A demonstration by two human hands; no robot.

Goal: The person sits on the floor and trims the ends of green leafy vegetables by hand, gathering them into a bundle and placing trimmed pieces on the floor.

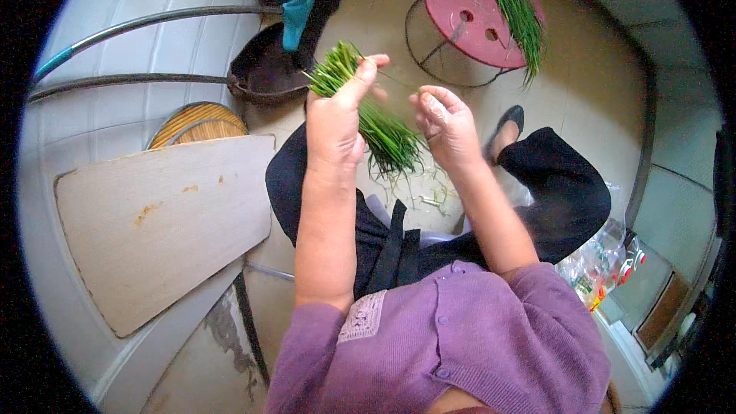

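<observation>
My left hand (345,98) is wrapped around a thick bunch of Chinese chives (390,137). The pale cut ends stick out above the thumb, and the dark green tips hang down to the right. Just right of the bunch is my right hand (445,121), its thumb and forefinger pinched together. A thin green strand (397,80) runs from the bunch to those fingertips. Whitish residue marks the right fingers. Below, pale trimmings (437,198) are scattered on the floor between my legs.
More chives (513,11) lie across a pink round stool (440,0) with wire legs. On the left are a dark pan-shaped container (264,63), a woven round tray (198,121) and a leaning pale board (172,224). Clear plastic bags (592,264) sit at the right.
</observation>
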